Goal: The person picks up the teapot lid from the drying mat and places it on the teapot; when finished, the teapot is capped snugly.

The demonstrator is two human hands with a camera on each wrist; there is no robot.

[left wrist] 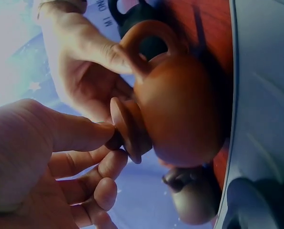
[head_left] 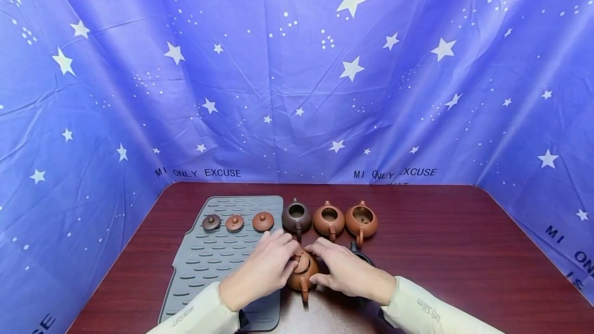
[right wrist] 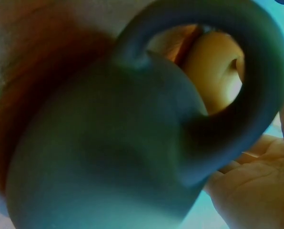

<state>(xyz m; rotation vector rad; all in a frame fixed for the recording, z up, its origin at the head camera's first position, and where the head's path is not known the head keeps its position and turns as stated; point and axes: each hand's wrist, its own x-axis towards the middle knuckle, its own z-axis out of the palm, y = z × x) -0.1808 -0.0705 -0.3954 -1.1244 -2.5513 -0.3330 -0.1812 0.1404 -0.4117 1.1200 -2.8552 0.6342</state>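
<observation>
My left hand [head_left: 266,264] pinches the knob of a reddish-brown teapot lid [left wrist: 127,129] between thumb and fingertips. Tilted, the lid is at the mouth of a brown clay teapot [left wrist: 180,109], its inner rim partly out of the opening. In the head view this teapot [head_left: 302,281] stands upright at the mat's right edge, handle toward me. Curved around its right side, my right hand [head_left: 345,267] holds it, thumb near the handle. A black teapot [head_left: 363,256] is partly hidden behind that hand; its body and handle [right wrist: 104,143] fill much of the right wrist view.
On the grey mat [head_left: 195,282] lie a dark lid [head_left: 211,222], a small orange-brown lid [head_left: 234,223] and a larger one [head_left: 263,221]. Right of them stand lidless teapots: dark brown [head_left: 297,215], orange-brown [head_left: 328,220] and a wider orange-brown one [head_left: 361,220]. A starry curtain [head_left: 297,66] surrounds the table.
</observation>
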